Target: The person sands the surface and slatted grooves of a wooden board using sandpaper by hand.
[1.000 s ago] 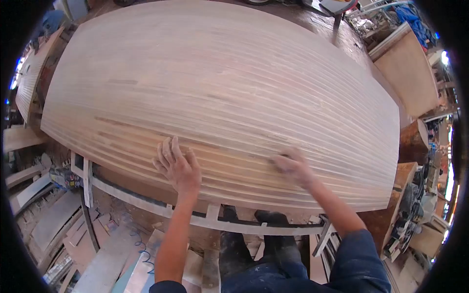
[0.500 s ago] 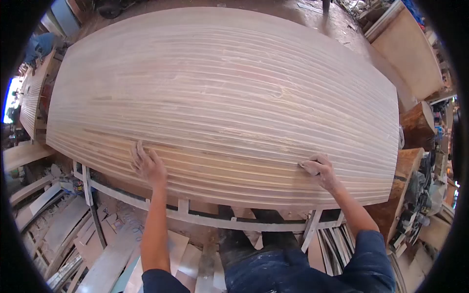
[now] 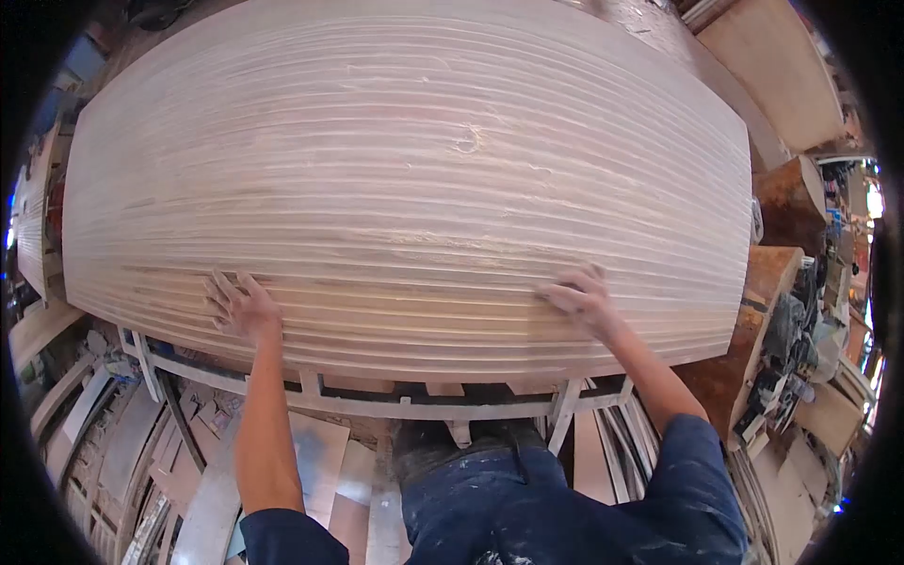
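A large wooden panel (image 3: 405,179) with long parallel grooves lies flat before me, coated in pale dust. My left hand (image 3: 243,306) rests on its near left part with the fingers spread and nothing in them. Toward the near right, my right hand (image 3: 579,297) is on the grooves, its dusty fingers bent and drawn together. Whatever may be under or between those fingers is hidden. The wood between the two hands looks yellower than the rest.
A pale frame (image 3: 405,407) runs beneath the panel's near edge. Thick wood slabs (image 3: 767,292) stand close at the right end. Boards and offcuts (image 3: 212,499) cover the floor at lower left. A plain board (image 3: 777,71) leans at upper right.
The view has shifted, so the panel sits higher and further left. Both hands appear further left, still on the panel. The right fingers look less curled than before.
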A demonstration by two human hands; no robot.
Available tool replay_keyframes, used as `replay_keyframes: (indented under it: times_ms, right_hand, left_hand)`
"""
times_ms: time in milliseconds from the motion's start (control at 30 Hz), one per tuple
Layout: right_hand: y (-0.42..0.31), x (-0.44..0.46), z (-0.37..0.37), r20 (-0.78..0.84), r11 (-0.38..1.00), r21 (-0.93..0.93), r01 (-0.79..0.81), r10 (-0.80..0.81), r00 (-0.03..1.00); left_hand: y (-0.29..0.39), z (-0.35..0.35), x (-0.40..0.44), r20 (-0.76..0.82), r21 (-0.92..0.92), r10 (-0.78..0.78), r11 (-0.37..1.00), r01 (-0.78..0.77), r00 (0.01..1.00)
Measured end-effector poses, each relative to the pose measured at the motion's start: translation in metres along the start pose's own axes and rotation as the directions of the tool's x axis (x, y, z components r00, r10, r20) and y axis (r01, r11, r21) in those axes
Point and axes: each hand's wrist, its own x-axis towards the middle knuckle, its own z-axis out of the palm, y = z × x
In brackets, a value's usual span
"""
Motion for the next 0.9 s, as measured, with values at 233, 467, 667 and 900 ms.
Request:
replay_keyframes:
  times_ms: [233, 467, 667, 900]
  right_hand:
    - [-0.133, 0.176, 0.138, 0.011, 0.950, 0.213, 0.230, -0.238, 0.971]
    - [-0.094, 0.137, 0.107, 0.002, 0.930, 0.306, 0.203, -0.213, 0.977]
    - [0.095, -0.180, -0.118, 0.094, 0.899, -0.119, -0.422, 0.434, 0.896]
    - [0.051, -0.334, -0.157, -0.275, 0.235, 0.766, -0.598, 0.961, 0.026]
  left_hand:
    - [-0.002, 0.003, 0.001, 0.004, 0.028, 0.023, 0.999, -0.023, 1.000]
    - [-0.009, 0.005, 0.005, -0.024, -0.078, 0.040, 0.996, -0.042, 0.999]
    - [-0.019, 0.006, -0.059, -0.133, -0.245, 0.912, 0.349, -0.905, 0.388]
    - [0.194, -0.014, -0.338, -0.104, -0.729, 0.992, -0.025, -0.684, 0.075]
